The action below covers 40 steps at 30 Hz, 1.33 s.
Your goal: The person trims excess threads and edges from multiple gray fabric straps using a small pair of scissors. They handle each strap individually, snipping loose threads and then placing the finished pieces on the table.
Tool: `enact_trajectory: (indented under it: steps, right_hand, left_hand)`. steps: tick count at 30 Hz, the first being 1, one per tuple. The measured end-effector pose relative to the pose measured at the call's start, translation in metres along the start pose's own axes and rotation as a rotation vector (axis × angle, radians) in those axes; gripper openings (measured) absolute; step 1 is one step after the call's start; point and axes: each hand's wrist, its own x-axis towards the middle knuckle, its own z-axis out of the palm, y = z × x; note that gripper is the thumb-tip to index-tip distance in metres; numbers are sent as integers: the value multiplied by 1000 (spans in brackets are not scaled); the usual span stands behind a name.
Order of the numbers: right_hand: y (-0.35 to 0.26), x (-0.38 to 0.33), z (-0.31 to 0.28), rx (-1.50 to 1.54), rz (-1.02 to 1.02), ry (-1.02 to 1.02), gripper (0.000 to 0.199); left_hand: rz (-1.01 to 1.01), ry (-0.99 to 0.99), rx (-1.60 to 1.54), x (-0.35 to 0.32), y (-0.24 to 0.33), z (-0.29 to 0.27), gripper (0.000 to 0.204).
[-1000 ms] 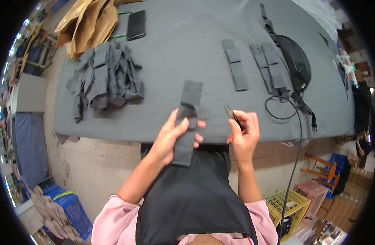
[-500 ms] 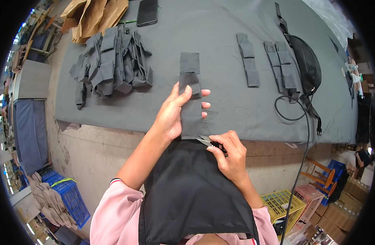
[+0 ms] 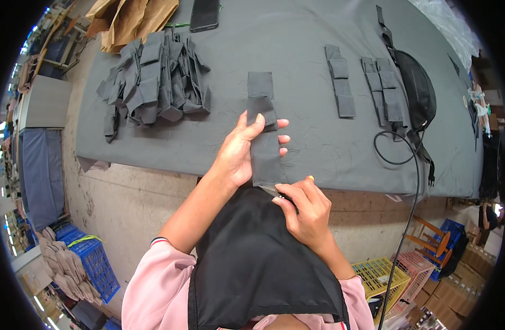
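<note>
Left hand (image 3: 238,151) grasps grey fabric strip (image 3: 265,132), thumb hidden behind it. Right hand (image 3: 304,212) pinches small snips (image 3: 279,192) at strip's lower edge; blades mostly hidden.

Fabric pile (image 3: 153,77) lies left of strip (image 3: 263,132), bag (image 3: 417,91) right.

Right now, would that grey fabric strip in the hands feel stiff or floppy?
Probably floppy yet flat: the grey fabric strip lies spread across the left hand. Likely light, as few fingers support it. The right hand pinches a small tool at its lower edge.
</note>
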Motion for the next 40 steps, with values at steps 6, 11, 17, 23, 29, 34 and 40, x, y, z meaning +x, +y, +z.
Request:
enact_trajectory:
  steps: [6, 11, 17, 23, 29, 34, 40]
  right_hand:
    - [-1, 5, 6, -24, -11, -44, 24]
    - [0, 10, 2, -24, -24, -90, 22]
    - [2, 11, -3, -99, -173, -109, 25]
    - [2, 6, -22, 250, 189, -77, 29]
    - [20, 31, -2, 373, 250, -141, 26]
    - [4, -3, 9, 58, -218, -65, 28]
    - [0, -3, -4, 264, 58, -199, 38]
  left_hand:
    - [14, -12, 31, 0, -1, -1, 24]
    - [-4, -13, 39, -1, -2, -2, 26]
    - [-27, -29, 34, -2, -2, 0, 29]
    - [45, -72, 98, -8, 1, 6, 39]
    - [109, -106, 140, -8, -6, 11, 40]
    - [183, -36, 174, -4, 0, 11, 44]
    - [290, 21, 336, -4, -4, 12, 65]
